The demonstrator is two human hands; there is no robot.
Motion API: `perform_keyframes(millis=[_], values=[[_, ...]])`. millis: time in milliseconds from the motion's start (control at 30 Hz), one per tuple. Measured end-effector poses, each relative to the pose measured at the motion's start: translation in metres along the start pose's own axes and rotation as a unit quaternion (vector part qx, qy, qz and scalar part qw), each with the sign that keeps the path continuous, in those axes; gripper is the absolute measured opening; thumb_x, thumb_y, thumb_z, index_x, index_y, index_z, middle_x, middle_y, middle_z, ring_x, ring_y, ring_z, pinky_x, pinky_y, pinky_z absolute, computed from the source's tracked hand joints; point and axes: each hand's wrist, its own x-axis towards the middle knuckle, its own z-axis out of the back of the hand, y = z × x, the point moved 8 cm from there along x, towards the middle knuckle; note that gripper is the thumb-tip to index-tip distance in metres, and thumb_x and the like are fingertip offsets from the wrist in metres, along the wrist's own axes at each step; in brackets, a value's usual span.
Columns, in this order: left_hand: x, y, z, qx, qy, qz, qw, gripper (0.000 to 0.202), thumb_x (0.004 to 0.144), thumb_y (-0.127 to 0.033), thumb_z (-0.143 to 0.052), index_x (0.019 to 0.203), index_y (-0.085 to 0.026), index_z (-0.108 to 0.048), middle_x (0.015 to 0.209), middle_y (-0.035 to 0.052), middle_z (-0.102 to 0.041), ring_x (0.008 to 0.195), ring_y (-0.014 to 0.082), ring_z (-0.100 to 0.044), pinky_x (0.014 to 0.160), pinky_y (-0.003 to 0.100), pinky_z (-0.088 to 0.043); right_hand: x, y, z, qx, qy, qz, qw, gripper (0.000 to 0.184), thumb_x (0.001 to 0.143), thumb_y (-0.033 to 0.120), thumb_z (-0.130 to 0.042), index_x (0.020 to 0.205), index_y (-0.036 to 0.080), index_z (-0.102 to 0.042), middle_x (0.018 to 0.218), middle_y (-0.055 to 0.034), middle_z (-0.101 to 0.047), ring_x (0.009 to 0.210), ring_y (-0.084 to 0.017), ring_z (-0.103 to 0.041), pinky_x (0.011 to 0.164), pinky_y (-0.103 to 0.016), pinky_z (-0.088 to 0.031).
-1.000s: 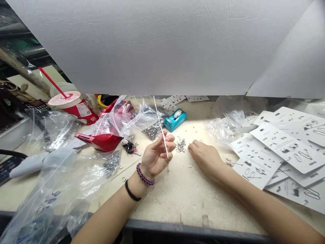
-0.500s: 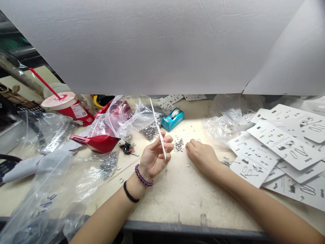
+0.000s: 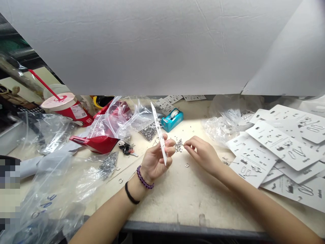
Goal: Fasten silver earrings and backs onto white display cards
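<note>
On the bench (image 3: 177, 200), the left hand (image 3: 155, 160) grips a card (image 3: 159, 134), the empty right hand (image 3: 203, 154) just beside tiny rings (image 3: 179, 145) (fine-pinch work).

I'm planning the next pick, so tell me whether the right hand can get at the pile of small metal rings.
Probably yes: the right hand is right beside the pile of small metal rings, with nothing between them. The white card in the left hand stands on the pile's other side, out of the way.

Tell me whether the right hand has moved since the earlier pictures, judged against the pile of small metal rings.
Yes: the right hand has moved toward the pile of small metal rings, its fingers now closer to the pile.
</note>
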Motion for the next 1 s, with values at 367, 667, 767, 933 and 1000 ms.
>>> perform_keyframes(millis=[367,667,767,933,1000], values=[[-0.001,0.016,0.009,0.069,0.023,0.007,0.997,0.022,0.065,-0.007,-0.065,0.078,-0.018,-0.05,0.065,-0.0044,-0.051,0.05,0.0056,-0.054,0.031,0.008,-0.03,-0.014,0.031,-0.003,0.376,-0.151,-0.091,0.91,0.011,0.081,0.028,-0.057,0.078,0.023,-0.066,0.081,-0.0007,-0.047,0.081,-0.014,-0.05,0.078,-0.031,-0.043],[0.001,0.018,0.022,0.141,-0.013,-0.018,0.99,0.027,0.063,-0.018,-0.073,0.081,-0.021,-0.054,0.063,-0.0063,-0.055,0.049,0.0072,-0.057,0.035,0.013,-0.041,-0.014,0.029,-0.004,0.38,-0.153,-0.095,0.907,0.014,0.08,0.028,-0.056,0.073,0.021,-0.065,0.078,-0.0021,-0.051,0.078,-0.015,-0.052,0.076,-0.032,-0.046],[0.0,0.019,0.024,0.157,-0.026,-0.02,0.987,0.029,0.061,-0.019,-0.074,0.08,-0.02,-0.053,0.062,-0.0061,-0.055,0.05,0.0069,-0.058,0.036,0.011,-0.04,-0.015,0.029,-0.004,0.378,-0.161,-0.093,0.907,0.013,0.08,0.029,-0.055,0.075,0.021,-0.064,0.079,-0.0024,-0.052,0.077,-0.015,-0.054,0.073,-0.031,-0.047],[0.001,0.021,0.027,0.164,-0.04,-0.013,0.986,0.033,0.057,-0.02,-0.077,0.08,-0.019,-0.054,0.06,-0.0062,-0.057,0.051,0.007,-0.058,0.041,0.013,-0.046,-0.018,0.027,-0.01,0.41,-0.16,-0.11,0.891,0.014,0.08,0.031,-0.056,0.077,0.021,-0.065,0.079,-0.0027,-0.052,0.073,-0.015,-0.053,0.059,-0.027,-0.049],[0.001,0.022,0.027,0.173,-0.046,-0.013,0.984,0.03,0.059,-0.02,-0.076,0.08,-0.018,-0.054,0.057,-0.0064,-0.056,0.05,0.0069,-0.058,0.045,0.015,-0.049,-0.02,0.024,-0.015,0.434,-0.147,-0.13,0.879,0.015,0.079,0.034,-0.057,0.078,0.022,-0.066,0.08,-0.0031,-0.051,0.069,-0.015,-0.053,0.046,-0.023,-0.046]])
